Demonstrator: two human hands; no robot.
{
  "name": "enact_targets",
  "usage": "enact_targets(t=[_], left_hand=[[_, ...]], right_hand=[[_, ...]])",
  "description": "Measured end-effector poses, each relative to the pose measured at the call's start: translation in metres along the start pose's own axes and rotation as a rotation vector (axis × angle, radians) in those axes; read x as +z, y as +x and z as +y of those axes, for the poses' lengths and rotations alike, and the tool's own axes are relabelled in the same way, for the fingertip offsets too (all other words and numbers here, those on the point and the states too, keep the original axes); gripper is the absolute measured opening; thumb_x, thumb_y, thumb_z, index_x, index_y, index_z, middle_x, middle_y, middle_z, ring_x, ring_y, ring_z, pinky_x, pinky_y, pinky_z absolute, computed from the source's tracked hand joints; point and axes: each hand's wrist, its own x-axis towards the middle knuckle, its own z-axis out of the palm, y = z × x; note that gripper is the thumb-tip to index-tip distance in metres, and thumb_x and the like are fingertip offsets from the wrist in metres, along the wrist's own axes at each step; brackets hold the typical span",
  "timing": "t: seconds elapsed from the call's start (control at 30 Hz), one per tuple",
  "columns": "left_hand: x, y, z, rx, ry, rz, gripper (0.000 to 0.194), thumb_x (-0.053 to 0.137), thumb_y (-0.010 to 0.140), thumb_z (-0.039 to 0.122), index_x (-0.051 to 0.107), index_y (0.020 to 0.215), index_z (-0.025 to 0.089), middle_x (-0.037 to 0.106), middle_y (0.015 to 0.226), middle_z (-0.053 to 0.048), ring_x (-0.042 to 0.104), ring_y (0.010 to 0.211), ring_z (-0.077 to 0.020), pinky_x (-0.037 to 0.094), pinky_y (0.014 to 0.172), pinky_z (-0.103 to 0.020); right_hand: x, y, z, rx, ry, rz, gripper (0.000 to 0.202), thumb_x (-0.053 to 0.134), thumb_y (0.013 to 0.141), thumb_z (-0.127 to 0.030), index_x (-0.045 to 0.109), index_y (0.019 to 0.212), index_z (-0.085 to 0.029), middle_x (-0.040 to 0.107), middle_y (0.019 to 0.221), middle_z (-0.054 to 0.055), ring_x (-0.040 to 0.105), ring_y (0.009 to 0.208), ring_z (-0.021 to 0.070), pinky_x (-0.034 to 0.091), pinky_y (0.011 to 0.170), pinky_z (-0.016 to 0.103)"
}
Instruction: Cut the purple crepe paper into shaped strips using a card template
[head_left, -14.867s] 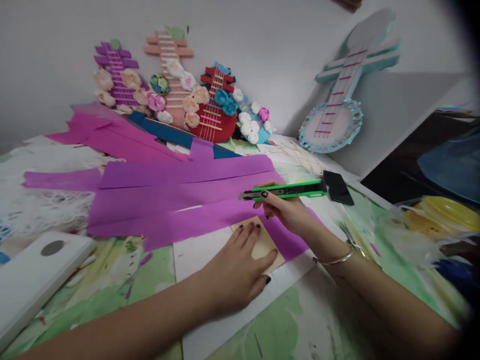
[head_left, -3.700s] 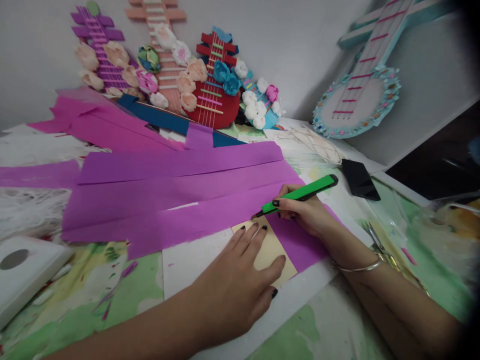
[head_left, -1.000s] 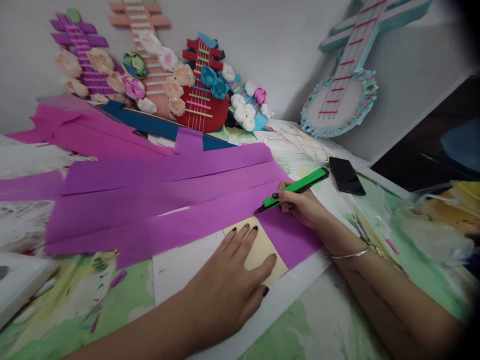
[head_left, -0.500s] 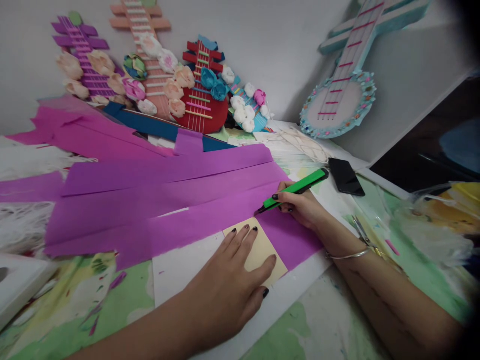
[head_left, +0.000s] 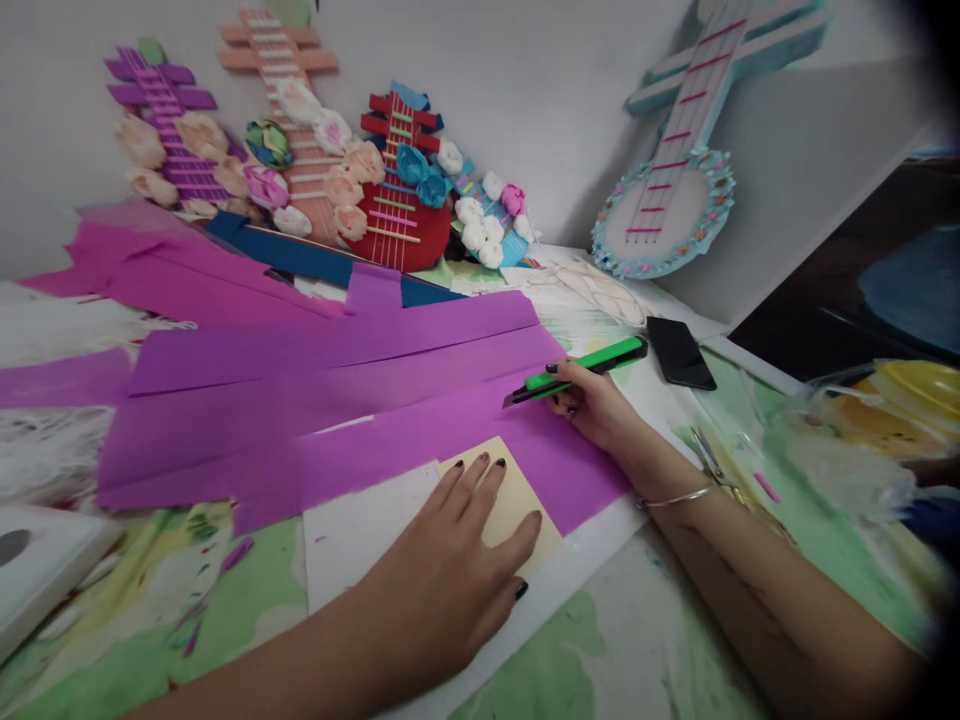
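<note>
My right hand (head_left: 589, 400) grips a green utility knife (head_left: 585, 365), its blade pointing left just over the purple paper (head_left: 420, 425). Spread flat, my left hand (head_left: 457, 550) presses on a pale yellow card (head_left: 517, 500). That card lies over the purple paper's near edge and a white sheet (head_left: 352, 530) beneath. The purple paper stretches left across the table in long overlapping strips. Whether the blade touches the paper I cannot tell; it looks slightly raised.
Several decorated model guitars, one of them red (head_left: 409, 220), lean on the back wall. Pink paper (head_left: 165, 255) lies back left. To the right are a black phone (head_left: 681, 352), scissors (head_left: 709, 455) and a clear plastic bag (head_left: 847, 460). A white box (head_left: 52, 570) stands at left.
The utility knife has lifted away from the card's top corner and turned flatter, its blade now farther from the card. My left hand stays on the card.
</note>
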Motion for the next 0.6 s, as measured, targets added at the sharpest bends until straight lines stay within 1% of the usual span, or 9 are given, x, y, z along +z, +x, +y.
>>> enact_targets(t=[0.07,0.13,0.2,0.27,0.33,0.4,0.5,0.53,0.6], left_hand=[[-0.001,-0.005,0.008,0.016,0.041,-0.024,0.047,0.045,0.093,0.040,0.045,0.136,0.020,0.042,0.140,-0.028,0.033,0.133,-0.0455,0.034,0.102,-0.061],[0.000,-0.013,0.020,0.030,0.090,-0.050,0.056,0.053,0.089,0.041,0.041,0.140,0.022,0.044,0.139,-0.028,0.035,0.131,-0.0477,0.035,0.099,-0.063],[0.002,-0.022,0.033,0.015,0.153,-0.085,0.067,0.060,0.085,0.040,0.032,0.145,0.030,0.049,0.136,-0.025,0.041,0.127,-0.0480,0.036,0.096,-0.065],[0.002,-0.030,0.043,-0.042,0.228,-0.135,0.073,0.063,0.085,0.034,0.025,0.147,0.038,0.053,0.133,-0.021,0.047,0.123,-0.0456,0.036,0.095,-0.065],[0.001,-0.035,0.050,-0.081,0.275,-0.187,0.075,0.063,0.085,0.029,0.023,0.147,0.041,0.055,0.132,-0.021,0.050,0.121,-0.0444,0.038,0.093,-0.064],[-0.003,-0.036,0.051,-0.062,0.290,-0.220,0.071,0.061,0.086,0.030,0.026,0.147,0.038,0.055,0.130,-0.023,0.052,0.119,-0.0449,0.043,0.089,-0.061],[-0.015,-0.031,0.050,0.041,0.340,-0.235,0.062,0.055,0.088,0.033,0.036,0.146,0.024,0.059,0.123,-0.028,0.058,0.112,-0.0444,0.051,0.082,-0.055],[-0.020,-0.028,0.050,0.076,0.373,-0.242,0.060,0.053,0.088,0.031,0.040,0.144,0.018,0.060,0.120,-0.029,0.060,0.109,-0.0435,0.053,0.080,-0.052],[-0.031,-0.024,0.052,0.127,0.439,-0.277,0.054,0.052,0.085,0.022,0.049,0.137,0.008,0.063,0.114,-0.030,0.065,0.102,-0.0404,0.057,0.073,-0.045]], right_hand=[[0.000,0.001,0.001,-0.003,0.013,0.003,0.023,0.076,0.057,-0.022,0.054,0.060,-0.018,0.046,0.047,-0.007,0.031,0.042,0.0049,0.020,0.039,0.022],[0.000,0.001,0.002,-0.009,0.016,0.000,0.023,0.077,0.057,-0.023,0.055,0.060,-0.018,0.049,0.049,-0.006,0.033,0.043,0.0052,0.023,0.039,0.022],[0.000,0.001,0.003,-0.016,0.015,-0.002,0.022,0.077,0.057,-0.025,0.057,0.061,-0.017,0.053,0.050,-0.005,0.037,0.043,0.0056,0.026,0.039,0.022],[0.000,0.002,0.004,-0.024,0.012,-0.004,0.022,0.078,0.057,-0.025,0.059,0.063,-0.016,0.055,0.051,-0.004,0.040,0.044,0.0060,0.028,0.040,0.022],[0.000,0.002,0.005,-0.030,0.009,-0.013,0.022,0.078,0.057,-0.026,0.060,0.064,-0.016,0.056,0.051,-0.004,0.041,0.043,0.0062,0.029,0.039,0.022],[-0.001,0.002,0.005,-0.036,0.006,-0.024,0.022,0.079,0.057,-0.026,0.060,0.064,-0.016,0.056,0.050,-0.004,0.043,0.043,0.0063,0.030,0.039,0.021],[-0.002,0.002,0.006,-0.041,-0.003,-0.038,0.022,0.079,0.058,-0.026,0.061,0.065,-0.015,0.057,0.050,-0.004,0.046,0.043,0.0067,0.032,0.038,0.020],[-0.002,0.002,0.006,-0.043,-0.005,-0.045,0.022,0.079,0.059,-0.026,0.061,0.064,-0.015,0.057,0.050,-0.004,0.046,0.043,0.0067,0.032,0.038,0.020],[-0.003,0.002,0.007,-0.048,-0.007,-0.060,0.022,0.078,0.059,-0.027,0.060,0.064,-0.016,0.057,0.050,-0.004,0.047,0.043,0.0068,0.033,0.038,0.020]])
